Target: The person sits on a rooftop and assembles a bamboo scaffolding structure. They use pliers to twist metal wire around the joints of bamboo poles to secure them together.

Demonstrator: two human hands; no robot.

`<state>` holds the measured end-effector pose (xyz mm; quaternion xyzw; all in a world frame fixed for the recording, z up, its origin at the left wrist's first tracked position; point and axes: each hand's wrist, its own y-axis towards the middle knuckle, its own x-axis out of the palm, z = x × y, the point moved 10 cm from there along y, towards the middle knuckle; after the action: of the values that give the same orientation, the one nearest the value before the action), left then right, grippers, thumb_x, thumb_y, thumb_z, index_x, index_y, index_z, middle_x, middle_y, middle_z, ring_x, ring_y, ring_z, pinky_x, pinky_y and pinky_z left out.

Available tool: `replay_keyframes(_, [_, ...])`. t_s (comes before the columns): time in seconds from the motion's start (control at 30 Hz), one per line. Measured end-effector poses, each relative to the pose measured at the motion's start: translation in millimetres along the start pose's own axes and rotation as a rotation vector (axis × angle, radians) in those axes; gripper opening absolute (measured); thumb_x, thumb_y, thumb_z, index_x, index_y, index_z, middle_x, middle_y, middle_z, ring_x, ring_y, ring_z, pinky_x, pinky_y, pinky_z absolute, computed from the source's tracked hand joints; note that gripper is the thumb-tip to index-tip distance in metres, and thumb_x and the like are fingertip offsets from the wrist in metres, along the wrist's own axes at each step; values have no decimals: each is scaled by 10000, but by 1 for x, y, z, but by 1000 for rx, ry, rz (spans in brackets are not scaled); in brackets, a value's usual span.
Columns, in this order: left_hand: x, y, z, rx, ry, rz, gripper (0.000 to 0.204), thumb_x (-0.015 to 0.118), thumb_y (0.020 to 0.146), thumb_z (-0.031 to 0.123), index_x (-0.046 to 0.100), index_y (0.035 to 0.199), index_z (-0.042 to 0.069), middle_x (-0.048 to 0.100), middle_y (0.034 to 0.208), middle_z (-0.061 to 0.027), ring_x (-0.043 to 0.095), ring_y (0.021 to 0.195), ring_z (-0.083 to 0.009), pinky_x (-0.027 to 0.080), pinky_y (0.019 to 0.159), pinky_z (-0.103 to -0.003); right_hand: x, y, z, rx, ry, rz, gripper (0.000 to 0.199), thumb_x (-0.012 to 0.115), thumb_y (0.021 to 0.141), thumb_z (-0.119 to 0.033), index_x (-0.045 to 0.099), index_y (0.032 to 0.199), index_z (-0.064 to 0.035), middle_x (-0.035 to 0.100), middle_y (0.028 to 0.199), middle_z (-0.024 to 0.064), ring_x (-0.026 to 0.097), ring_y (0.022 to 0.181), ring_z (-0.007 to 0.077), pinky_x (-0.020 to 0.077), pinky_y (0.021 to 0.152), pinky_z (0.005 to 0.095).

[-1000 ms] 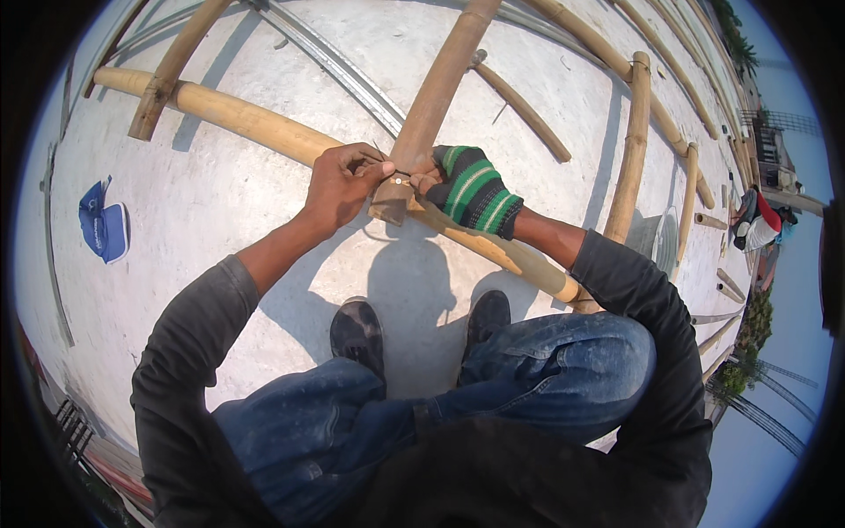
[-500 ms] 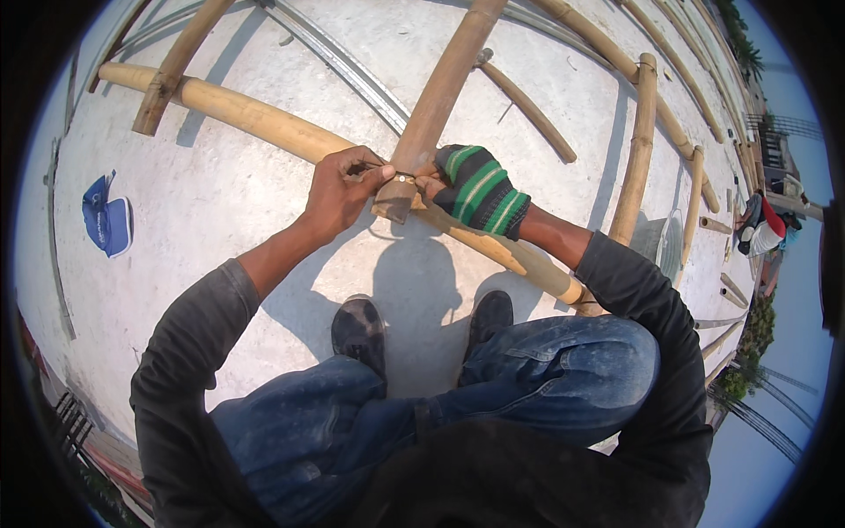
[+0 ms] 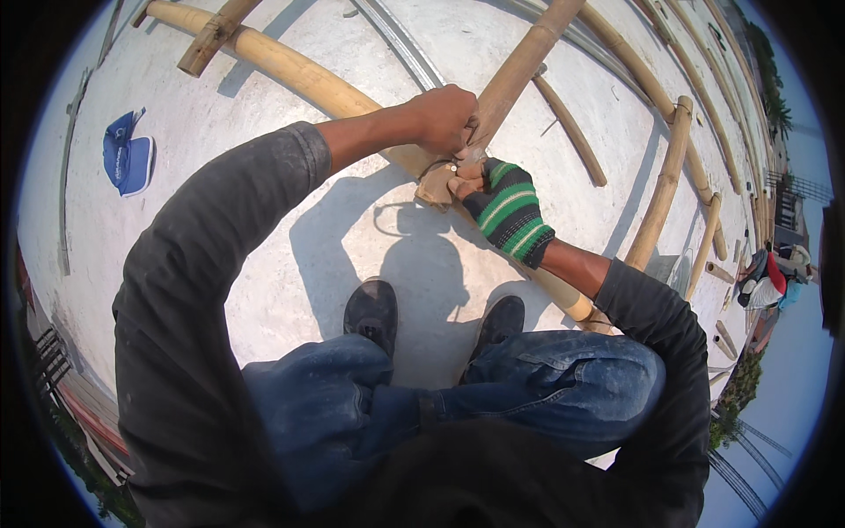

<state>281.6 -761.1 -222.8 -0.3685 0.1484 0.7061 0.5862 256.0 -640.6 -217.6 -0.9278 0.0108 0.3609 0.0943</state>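
Two bamboo poles cross in front of me: a slanting pole [image 3: 525, 66] lies over a longer, paler cross pole [image 3: 299, 72]. A thin dark tie [image 3: 437, 165] curves round the crossing, with a small pale spot beside it. My bare left hand [image 3: 444, 121] is closed against the far side of the slanting pole, just above the tie; its fingertips are mostly hidden. My right hand [image 3: 509, 209], in a green and black striped fingerless glove, closes round the slanting pole from the right near its cut end. Its thumb presses beside the tie.
More bamboo poles [image 3: 656, 189] form a frame to the right. Metal channels [image 3: 396, 40] and a short bamboo piece [image 3: 572, 132] lie beyond the crossing. A blue cap [image 3: 128, 154] rests on the pale concrete floor at left. My shoes [image 3: 371, 312] stand close below the cross pole.
My left hand has moved from the left of the crossing, where it pinched the tie, over to the far side of the slanting pole. My right hand stays at the joint.
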Motion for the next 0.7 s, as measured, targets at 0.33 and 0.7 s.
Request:
replay_keyframes(0.33, [24, 26, -1, -164, -141, -246, 139, 849, 808, 88, 755, 850, -5, 773, 808, -142, 762, 684, -224, 612, 558, -350, 2, 11, -44, -445, -774, -295, 301, 784, 865, -106, 787, 1166, -107, 740, 1050, 82, 716, 918, 288, 601, 811, 411])
replay_keyframes(0.7, [40, -63, -73, -286, -1174, 215, 138, 615, 1073, 129, 563, 1141, 21, 699, 1146, -143, 754, 1006, -193, 651, 903, -316, 2, 24, -56, -756, -873, -218, 174, 771, 855, -165, 771, 1021, -114, 725, 975, 87, 720, 921, 264, 603, 809, 387])
